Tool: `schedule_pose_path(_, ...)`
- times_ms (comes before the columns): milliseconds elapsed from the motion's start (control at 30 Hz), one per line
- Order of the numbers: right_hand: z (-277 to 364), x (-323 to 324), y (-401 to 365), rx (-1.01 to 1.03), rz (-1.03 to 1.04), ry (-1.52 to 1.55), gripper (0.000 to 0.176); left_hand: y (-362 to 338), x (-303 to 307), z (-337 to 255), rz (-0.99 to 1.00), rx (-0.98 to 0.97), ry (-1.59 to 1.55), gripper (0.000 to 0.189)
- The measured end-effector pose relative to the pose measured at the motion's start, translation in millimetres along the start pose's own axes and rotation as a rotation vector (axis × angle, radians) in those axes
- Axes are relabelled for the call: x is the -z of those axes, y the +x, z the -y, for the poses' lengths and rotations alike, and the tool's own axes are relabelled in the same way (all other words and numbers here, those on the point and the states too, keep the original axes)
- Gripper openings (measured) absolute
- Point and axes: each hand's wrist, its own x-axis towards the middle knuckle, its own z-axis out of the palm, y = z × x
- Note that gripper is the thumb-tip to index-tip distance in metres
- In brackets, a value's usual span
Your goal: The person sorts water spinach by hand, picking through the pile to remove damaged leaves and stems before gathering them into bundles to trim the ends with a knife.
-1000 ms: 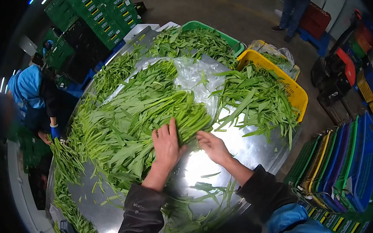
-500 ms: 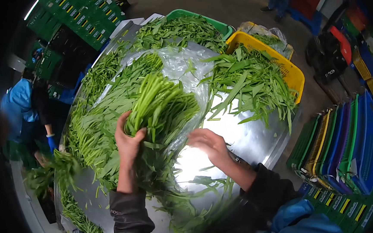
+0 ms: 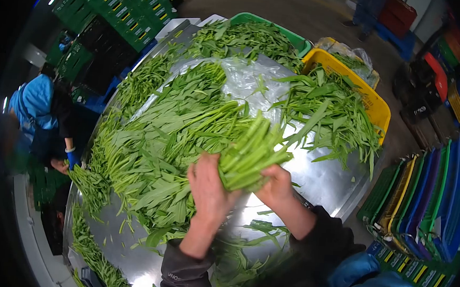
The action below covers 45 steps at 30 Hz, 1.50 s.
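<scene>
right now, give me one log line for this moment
left hand: grips stem bundle | right hand: grips same bundle | place: over steel table

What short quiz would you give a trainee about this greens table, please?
1. True or false: only the left hand has a grip on the bundle.
2. What lies under the greens at the far side? A. plastic sheet B. cardboard C. cloth
3. What colour is the crate at the right edge of the table?
Key: 1. False, the right hand grips it too. 2. A. 3. Yellow.
</scene>
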Motion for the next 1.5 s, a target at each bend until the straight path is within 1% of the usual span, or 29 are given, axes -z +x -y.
schedule_pose_path(67,-7,10,-21,0.004,0.022,-0.071,0.053,-12,-10,6,-0.023,0.010,-0.074,0.074)
schedule_pose_path(133,-2,4,-28,0.021,0.045,-0.136,0.058,-23,-11,13,-0.107,-0.023,-0.097,0.063)
schedule_pose_path(233,24,-6,-20,-0.022,0.339,-0.808,0.062,-29,6,28,-0.183,-0.018,-0.255,0.058)
schedule_pose_path(267,41,-9,-1,-0.051,0.397,-0.991,0.061,-29,13,31,-0.271,0.058,-0.339,0.053)
schedule_pose_path(300,46,-21,28,0.166,0.353,-1.308,0.055,-28,23,36,-0.303,0.154,-0.461,0.052)
schedule_pose_path(333,51,-16,53,0.203,0.209,-1.461,0.050,-26,34,44,-0.332,0.247,-0.584,0.051)
schedule_pose_path(367,52,-8,79,0.248,0.148,-1.603,0.048,-26,43,52,-0.350,0.311,-0.709,0.047)
schedule_pose_path(400,50,-1,101,0.294,0.084,-1.741,0.046,-24,50,57,-0.470,0.342,-0.894,0.041)
schedule_pose_path(433,46,-2,117,0.308,0.077,-1.733,0.046,-23,64,63,-0.392,0.271,-0.668,0.031)
schedule_pose_path(500,35,-3,144,0.408,0.179,-2.149,0.045,-21,66,64,-0.576,0.389,-0.880,0.030)
schedule_pose_path(533,26,11,160,0.422,0.174,-2.142,0.045,-22,66,69,-0.572,0.375,-0.877,0.030)
schedule_pose_path(600,14,32,186,0.628,0.235,-2.329,0.040,-23,65,78,-0.521,0.306,-0.935,0.032)
schedule_pose_path(633,15,35,191,0.637,0.230,-2.325,0.040,-22,66,80,-0.517,0.297,-0.932,0.032)
schedule_pose_path(700,19,40,197,0.490,0.323,-2.486,0.039,-21,63,75,-0.463,0.335,-0.876,0.032)
schedule_pose_path(733,22,40,203,0.528,0.364,-2.575,0.038,-19,62,72,-0.441,0.345,-0.911,0.039)
schedule_pose_path(767,25,41,206,0.522,0.369,-2.578,0.038,-18,59,73,-0.443,0.350,-0.914,0.039)
schedule_pose_path(833,36,44,208,0.538,0.566,-2.597,0.034,-18,54,74,-0.434,0.363,-1.011,0.048)
schedule_pose_path(900,48,42,208,0.525,0.613,-2.570,0.032,-16,54,70,-0.428,0.430,-1.022,0.052)
schedule_pose_path(967,60,21,197,0.349,0.674,-2.521,0.032,-14,54,68,-0.365,0.443,-1.012,0.052)
schedule_pose_path(1033,65,-12,179,0.358,0.709,-2.492,0.034,-17,53,77,-0.317,0.446,-0.961,0.053)
schedule_pose_path(1100,65,-51,153,0.451,0.856,-2.355,0.037,-7,57,71,-0.242,0.466,-0.876,0.056)
schedule_pose_path(1167,56,-89,119,0.664,1.066,-2.330,0.038,0,61,64,-0.225,0.477,-0.876,0.056)
schedule_pose_path(1233,39,-100,92,0.883,1.214,-2.010,0.033,4,60,64,-0.204,0.131,-0.534,0.057)
schedule_pose_path(1300,30,-99,74,0.857,1.191,-2.076,0.028,0,54,58,-0.244,0.159,-0.623,0.054)
schedule_pose_path(1333,34,-100,70,0.860,1.182,-2.079,0.028,-1,55,60,-0.169,0.235,-0.743,0.055)
schedule_pose_path(1367,39,-103,69,0.682,1.012,-2.150,0.029,-2,57,60,-0.092,0.311,-0.860,0.057)
schedule_pose_path(1400,45,-105,70,0.503,0.840,-2.198,0.029,-1,59,60,-0.159,0.324,-0.838,0.055)
schedule_pose_path(1433,55,-105,73,0.506,0.831,-2.195,0.029,-6,58,74,-0.180,0.372,-0.909,0.052)
schedule_pose_path(1500,77,-98,82,0.388,0.465,-1.725,0.032,-14,65,82,-0.359,0.360,-1.099,0.055)
